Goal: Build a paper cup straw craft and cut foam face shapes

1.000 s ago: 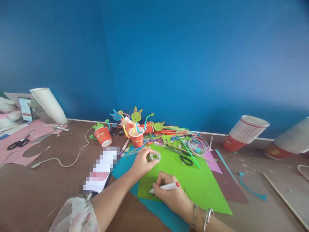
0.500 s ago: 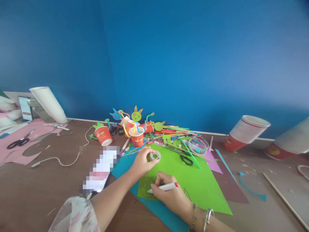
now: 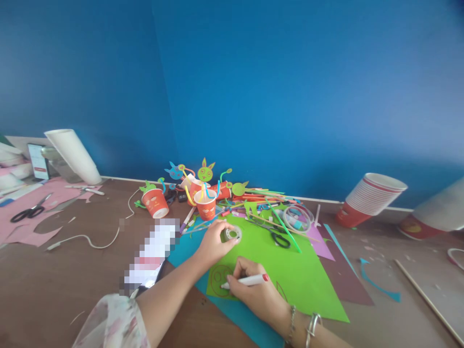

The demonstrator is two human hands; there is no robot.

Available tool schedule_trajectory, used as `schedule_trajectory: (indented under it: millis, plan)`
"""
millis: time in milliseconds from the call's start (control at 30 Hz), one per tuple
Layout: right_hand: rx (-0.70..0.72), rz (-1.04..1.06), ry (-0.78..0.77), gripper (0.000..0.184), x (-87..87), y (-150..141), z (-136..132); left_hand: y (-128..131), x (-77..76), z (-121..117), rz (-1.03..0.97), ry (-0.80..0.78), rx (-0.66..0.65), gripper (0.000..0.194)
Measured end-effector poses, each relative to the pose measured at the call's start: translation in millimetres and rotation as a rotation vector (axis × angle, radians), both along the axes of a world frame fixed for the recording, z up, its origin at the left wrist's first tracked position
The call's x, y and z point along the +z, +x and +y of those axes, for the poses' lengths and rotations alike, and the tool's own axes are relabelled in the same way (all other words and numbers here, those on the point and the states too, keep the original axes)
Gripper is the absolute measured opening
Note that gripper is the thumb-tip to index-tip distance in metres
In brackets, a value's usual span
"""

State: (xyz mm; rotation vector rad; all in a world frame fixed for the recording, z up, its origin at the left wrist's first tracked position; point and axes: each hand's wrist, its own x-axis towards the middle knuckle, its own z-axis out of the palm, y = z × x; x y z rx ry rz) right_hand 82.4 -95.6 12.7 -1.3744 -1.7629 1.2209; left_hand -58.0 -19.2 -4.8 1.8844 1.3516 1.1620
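Observation:
A white marker with a red end (image 3: pixel 256 279) is gripped in my right hand (image 3: pixel 255 290), its tip touching a face drawn in red (image 3: pixel 217 285) on the green paper (image 3: pixel 290 275). The drawing is a circle with smaller rounds inside; my fingers hide its right part. My left hand (image 3: pixel 215 246) is closed around the edge of a roll of clear tape (image 3: pixel 233 234), resting over the green paper above the drawing. Blue paper (image 3: pixel 239 314) lies under the green sheet.
Black-handled scissors (image 3: pixel 280 239), straws (image 3: pixel 250 198) and a decorated paper cup (image 3: pixel 206 205) lie behind the paper. A phone (image 3: pixel 152 256) is on the left, with a white cable (image 3: pixel 97 247). Stacked cups (image 3: pixel 373 195) lean at right; a thin wooden stick (image 3: pixel 427 302) lies there.
The marker tip has shifted very slightly inside the drawn face. My left hand and the tape roll have stayed in place.

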Motion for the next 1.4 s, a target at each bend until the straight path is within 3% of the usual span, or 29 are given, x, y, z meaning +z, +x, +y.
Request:
schedule_trajectory:
  millis: [633,900,1400]
  plan:
    - [-0.008,0.001,-0.005,0.021,-1.2,0.1,0.7,0.3,1.5,-0.4,0.015,0.004,0.001,0.024]
    - [-0.064,0.168,-0.089,0.02,-4.3,3.5,6.9,-0.6,2.3,-1.9,-0.001,-0.014,0.002,0.024]
    - [-0.031,-0.01,-0.007,0.023,-1.0,1.1,1.1,0.1,2.9,-1.3,0.008,0.001,-0.002,0.024]
